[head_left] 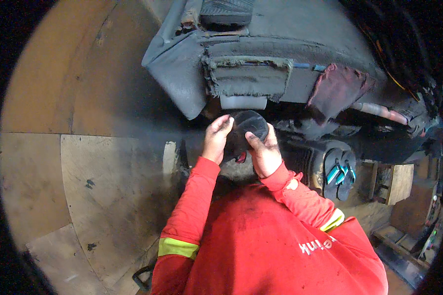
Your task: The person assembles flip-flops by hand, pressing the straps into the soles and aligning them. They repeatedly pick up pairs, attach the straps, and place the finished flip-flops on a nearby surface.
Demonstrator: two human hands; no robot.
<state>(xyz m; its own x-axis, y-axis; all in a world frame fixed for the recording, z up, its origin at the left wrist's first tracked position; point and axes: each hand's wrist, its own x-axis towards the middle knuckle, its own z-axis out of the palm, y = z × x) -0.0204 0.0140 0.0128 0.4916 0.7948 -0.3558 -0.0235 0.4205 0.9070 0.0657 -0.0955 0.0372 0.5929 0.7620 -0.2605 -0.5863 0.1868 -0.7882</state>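
Observation:
Between my two hands is a dark, flat piece with a rounded end (249, 122), like a rubber sole; its lower part is lost in shadow. My left hand (216, 140) pinches its left edge between thumb and fingers. From the right, my right hand (266, 153) grips it, with the thumb lying on its face. Just beyond the rounded end sits a pale, smooth, roller-like surface (243, 102) under a dusty, frayed cloth flap (251, 78). Whether the piece touches that surface, I cannot tell.
A dust-covered grey machine housing (300, 34) spans the far side, with a dark reddish rag (337, 91) hanging from it. Dark flip-flops with teal straps (340, 173) rest at the right, near a wooden box (399, 184). Wooden boards (108, 196) lie to the left.

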